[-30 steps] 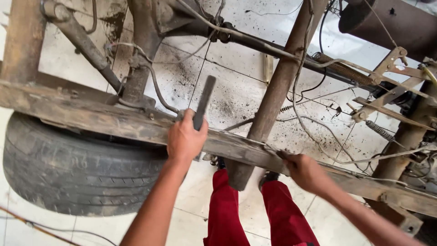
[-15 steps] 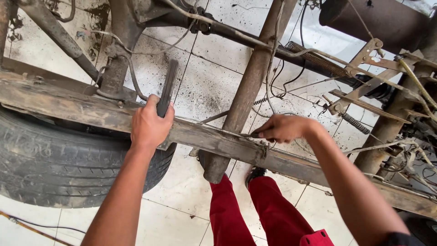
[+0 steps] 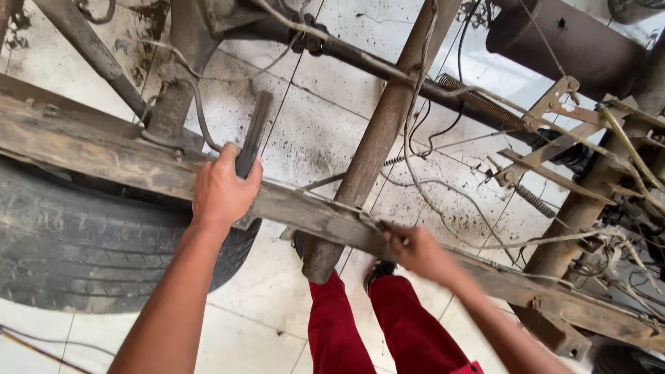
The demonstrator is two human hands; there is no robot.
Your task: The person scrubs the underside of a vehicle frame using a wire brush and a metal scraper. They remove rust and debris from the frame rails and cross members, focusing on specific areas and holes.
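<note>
Frame rail [image 3: 125,163] runs from far left to near right across the view. Tyre [image 3: 76,242] sits under its left part, on the near side. Left hand [image 3: 223,190] rests on the rail, closed round a flat bar [image 3: 254,131] that sticks up on the far side. Crossmember tube [image 3: 377,135] passes over the rail at centre, running from near to far. Right hand [image 3: 415,251] lies on the rail just right of the tube. Coil spring [image 3: 478,104] and bracket [image 3: 554,135] lie far right. Tiled floor [image 3: 312,125] lies below everything; the person's legs [image 3: 377,329] stand on it, near side, between the hands.
</note>
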